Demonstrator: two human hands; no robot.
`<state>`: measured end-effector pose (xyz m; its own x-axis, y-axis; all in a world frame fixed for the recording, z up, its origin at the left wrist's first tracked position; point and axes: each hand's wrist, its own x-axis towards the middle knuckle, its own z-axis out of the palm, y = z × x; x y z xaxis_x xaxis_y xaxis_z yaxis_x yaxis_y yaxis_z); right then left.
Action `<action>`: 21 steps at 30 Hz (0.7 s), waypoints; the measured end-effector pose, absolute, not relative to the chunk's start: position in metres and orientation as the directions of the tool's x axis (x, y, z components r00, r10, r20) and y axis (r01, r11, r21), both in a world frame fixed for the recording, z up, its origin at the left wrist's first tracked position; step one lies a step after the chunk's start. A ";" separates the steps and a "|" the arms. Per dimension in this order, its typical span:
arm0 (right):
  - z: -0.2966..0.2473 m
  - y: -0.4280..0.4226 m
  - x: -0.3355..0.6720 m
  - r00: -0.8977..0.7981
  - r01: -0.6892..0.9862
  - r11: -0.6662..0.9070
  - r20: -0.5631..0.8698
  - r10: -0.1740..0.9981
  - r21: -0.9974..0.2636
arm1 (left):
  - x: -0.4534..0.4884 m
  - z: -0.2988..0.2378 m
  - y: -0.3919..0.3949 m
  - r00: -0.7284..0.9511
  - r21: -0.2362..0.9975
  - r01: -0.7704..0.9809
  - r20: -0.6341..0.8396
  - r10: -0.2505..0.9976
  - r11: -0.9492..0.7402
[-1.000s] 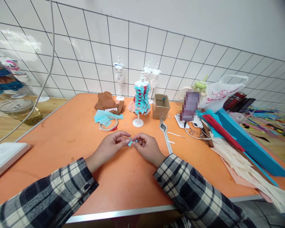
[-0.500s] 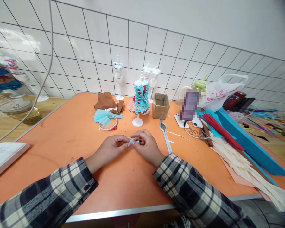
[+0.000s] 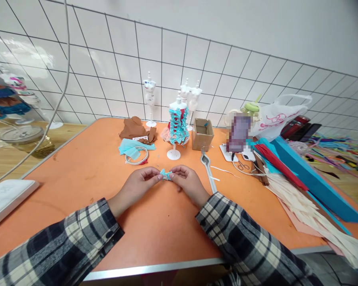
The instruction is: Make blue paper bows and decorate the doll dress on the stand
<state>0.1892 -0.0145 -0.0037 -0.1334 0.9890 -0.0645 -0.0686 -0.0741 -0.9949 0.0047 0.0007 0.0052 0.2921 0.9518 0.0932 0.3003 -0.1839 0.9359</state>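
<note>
Head view: a little below the middle of the frame, we see a small crinkled light-blue piece (image 3: 166, 174) stretched between two hands over an orange table (image 3: 155, 234). The left hand (image 3: 141, 183) has thumb and forefinger pinched together on its left end; the right hand (image 3: 189, 185) pinches the right end the same way. We cannot tell whether the piece touches the tabletop. Just above it, at centre, we find a white dress form (image 3: 179, 123) covered in light-blue ruffles with red between, with a cardboard box (image 3: 202, 141) beside it. Left of centre, we notice a coiled cable (image 3: 134, 162) on light-blue material (image 3: 127, 147).
</note>
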 end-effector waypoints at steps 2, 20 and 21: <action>-0.005 -0.014 0.188 -0.154 -0.128 -0.146 -0.125 0.980 -0.981 | 0.005 0.006 0.001 0.279 0.940 0.282 0.113 0.954 -0.194; -0.006 0.023 0.215 -0.013 -0.039 0.298 0.299 0.954 -0.954 | 0.052 -0.003 0.047 0.291 0.786 -0.590 -0.009 0.957 0.187; -0.005 0.025 0.216 -0.009 -0.014 0.322 0.322 0.947 -0.947 | 0.060 -0.002 0.051 0.283 0.764 -0.619 0.002 0.959 0.181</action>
<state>0.2156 0.0247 -0.0053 -0.0093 0.9467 0.3221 -0.0144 0.3220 -0.9466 0.0600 0.0513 -0.0020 0.2831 0.9591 0.0016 -0.6193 0.1815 0.7639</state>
